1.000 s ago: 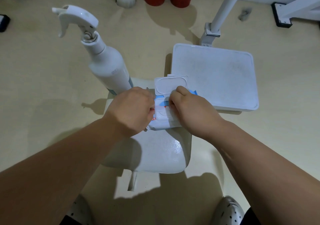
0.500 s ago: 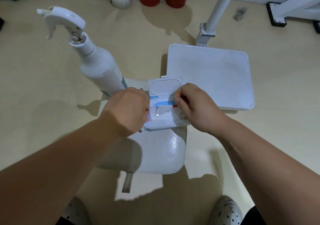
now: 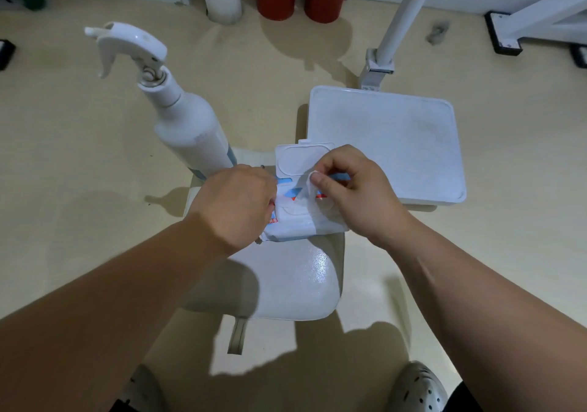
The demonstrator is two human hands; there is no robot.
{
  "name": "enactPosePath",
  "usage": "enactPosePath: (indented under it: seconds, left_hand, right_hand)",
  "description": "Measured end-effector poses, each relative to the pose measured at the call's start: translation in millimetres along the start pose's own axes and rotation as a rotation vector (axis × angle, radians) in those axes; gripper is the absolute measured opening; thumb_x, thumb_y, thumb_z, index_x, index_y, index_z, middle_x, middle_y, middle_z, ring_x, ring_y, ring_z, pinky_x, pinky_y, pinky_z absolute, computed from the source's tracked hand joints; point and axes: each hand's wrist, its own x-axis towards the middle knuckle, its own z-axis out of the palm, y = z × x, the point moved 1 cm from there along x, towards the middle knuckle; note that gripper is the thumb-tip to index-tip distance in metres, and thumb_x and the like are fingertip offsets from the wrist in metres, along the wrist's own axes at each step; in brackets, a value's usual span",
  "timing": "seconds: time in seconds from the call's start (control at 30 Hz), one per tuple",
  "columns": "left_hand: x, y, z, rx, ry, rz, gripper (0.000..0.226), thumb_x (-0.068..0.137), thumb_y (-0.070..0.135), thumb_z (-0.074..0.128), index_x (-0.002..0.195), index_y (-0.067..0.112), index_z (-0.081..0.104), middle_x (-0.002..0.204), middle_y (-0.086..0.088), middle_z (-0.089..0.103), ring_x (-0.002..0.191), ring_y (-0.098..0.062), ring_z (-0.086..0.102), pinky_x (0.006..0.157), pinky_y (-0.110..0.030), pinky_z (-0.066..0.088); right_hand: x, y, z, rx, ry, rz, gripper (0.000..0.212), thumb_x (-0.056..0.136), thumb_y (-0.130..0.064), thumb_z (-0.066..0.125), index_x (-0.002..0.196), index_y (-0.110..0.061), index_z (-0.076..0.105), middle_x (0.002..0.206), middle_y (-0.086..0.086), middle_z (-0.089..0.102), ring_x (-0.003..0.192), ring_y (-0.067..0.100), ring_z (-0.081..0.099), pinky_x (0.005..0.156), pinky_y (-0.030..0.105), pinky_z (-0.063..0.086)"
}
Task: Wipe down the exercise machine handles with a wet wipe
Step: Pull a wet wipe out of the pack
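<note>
white wet wipe (image 3: 305, 186) was pinched in my right hand (image 3: 355, 194); my left hand (image 3: 236, 202) gripped the wipe pack (image 3: 298, 221) on the surface (image 3: 295, 281).

Glossy white seat (image 3: 295, 284), smooth plastic spray bottle (image 3: 187, 125), soft thin wipe (image 3: 306, 189), matt tray (image 3: 381, 138).

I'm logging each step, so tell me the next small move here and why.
Probably keep pulling the wipe up and out with the right hand while the left hand presses the pack down. The lid is flipped open, and only a corner of the wipe is pinched and lifted, with the rest inside the pack on the white seat.
</note>
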Motion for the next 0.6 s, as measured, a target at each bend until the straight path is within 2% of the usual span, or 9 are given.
enactPosePath:
  seconds: [0.1, 0.17, 0.23, 0.3, 0.37, 0.47, 0.53, 0.6]
  left_hand:
    - [-1, 1, 0, -0.049, 0.011, -0.026, 0.016, 0.09, 0.022, 0.059, 0.087, 0.016, 0.074, 0.108, -0.002, 0.075, 0.1, -0.028, 0.067, 0.078, -0.044, 0.055]
    - [-1, 2, -2, -0.082, 0.01, -0.039, 0.013, 0.086, 0.018, 0.061, 0.08, 0.016, 0.072, 0.102, -0.002, 0.075, 0.096, -0.028, 0.067, 0.074, -0.044, 0.055]
    - [-3, 5, -7, -0.139, 0.043, -0.044, 0.011, 0.079, 0.015, 0.062, 0.071, 0.015, 0.069, 0.085, -0.002, 0.073, 0.086, -0.03, 0.064, 0.07, -0.044, 0.054]
    - [-4, 9, -14, -0.219, 0.138, -0.038, 0.008, 0.073, 0.019, 0.06, 0.07, 0.015, 0.066, 0.068, 0.003, 0.062, 0.075, -0.026, 0.053, 0.066, -0.04, 0.051]
    - [-4, 15, -18, -0.302, 0.169, -0.051, 0.012, 0.079, 0.026, 0.064, 0.085, 0.017, 0.07, 0.073, 0.006, 0.058, 0.078, -0.022, 0.049, 0.07, -0.036, 0.048]
    - [-3, 21, -12, -0.292, 0.141, -0.065, 0.028, 0.084, 0.035, 0.076, 0.106, 0.017, 0.075, 0.098, -0.003, 0.071, 0.092, -0.028, 0.063, 0.079, -0.039, 0.052]
    - [-2, 22, -6, -0.272, 0.154, -0.066, 0.031, 0.082, 0.037, 0.079, 0.106, 0.017, 0.077, 0.101, -0.007, 0.072, 0.093, -0.031, 0.066, 0.079, -0.043, 0.055]
    - [1, 23, -4, -0.246, 0.163, -0.05, 0.029, 0.082, 0.039, 0.077, 0.102, 0.017, 0.079, 0.097, -0.008, 0.071, 0.089, -0.032, 0.066, 0.074, -0.045, 0.056]
  right_hand:
    - [-2, 3, -6, 0.229, 0.03, 0.193, 0.016, 0.097, -0.009, 0.062, 0.081, -0.012, 0.064, 0.082, -0.002, 0.059, 0.073, 0.01, 0.051, 0.07, 0.025, 0.041]
    - [-4, 4, -7, 0.271, 0.046, 0.252, 0.019, 0.098, -0.01, 0.059, 0.079, -0.012, 0.064, 0.075, -0.004, 0.058, 0.068, 0.011, 0.048, 0.067, 0.026, 0.04]
    - [-4, 4, -5, 0.233, 0.072, 0.252, 0.018, 0.097, -0.011, 0.058, 0.081, -0.009, 0.065, 0.073, -0.004, 0.059, 0.069, 0.011, 0.051, 0.068, 0.026, 0.042]
    - [-4, 4, -5, 0.224, 0.09, 0.242, 0.016, 0.097, -0.011, 0.059, 0.082, -0.008, 0.065, 0.074, -0.001, 0.06, 0.071, 0.012, 0.052, 0.07, 0.028, 0.044]
    - [-4, 4, -6, 0.217, 0.083, 0.211, 0.016, 0.097, -0.013, 0.058, 0.083, -0.01, 0.065, 0.078, 0.002, 0.059, 0.074, 0.014, 0.051, 0.072, 0.031, 0.044]
    - [-6, 4, -7, 0.222, 0.061, 0.185, 0.02, 0.098, -0.015, 0.06, 0.079, -0.02, 0.065, 0.091, 0.001, 0.059, 0.08, 0.014, 0.054, 0.077, 0.032, 0.047]
    - [-7, 1, -9, 0.292, 0.054, 0.202, 0.025, 0.098, -0.014, 0.06, 0.076, -0.025, 0.066, 0.092, -0.002, 0.058, 0.079, 0.014, 0.054, 0.077, 0.031, 0.047]
    - [-8, -2, -12, 0.447, 0.062, 0.241, 0.027, 0.1, -0.011, 0.059, 0.076, -0.022, 0.065, 0.086, -0.003, 0.06, 0.08, 0.017, 0.053, 0.079, 0.034, 0.05]
